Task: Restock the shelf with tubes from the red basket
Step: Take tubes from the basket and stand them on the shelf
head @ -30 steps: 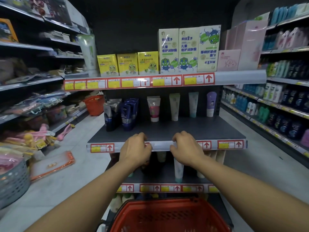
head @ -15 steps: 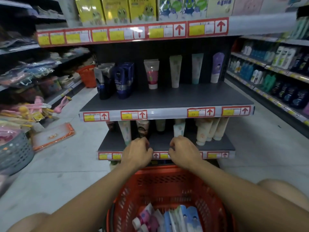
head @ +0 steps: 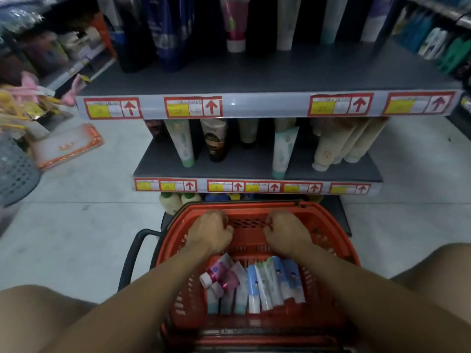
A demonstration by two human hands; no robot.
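Observation:
The red basket (head: 328, 220) stands on the floor just below me, in front of the shelf unit. Several tubes (head: 254, 286), white, blue and pink, lie in a row on its bottom. My left hand (head: 210, 231) and my right hand (head: 288, 231) are side by side inside the basket near its far wall, above the tubes. Both have their fingers curled under and hold nothing. The grey middle shelf (head: 254, 75) has a wide bare front, with tubes standing at its back. A lower shelf (head: 244, 166) holds several tubes leaning upright.
The basket's black handle (head: 132, 250) hangs out to the left. A grey basket (head: 15, 169) and an orange-edged pack (head: 66, 146) lie on the floor at left. Stocked shelves line both sides of the aisle. My knees show at the bottom corners.
My view has dropped from the upper shelves to the basket. Both hands came down from the shelf's front edge into the basket, still curled and holding nothing.

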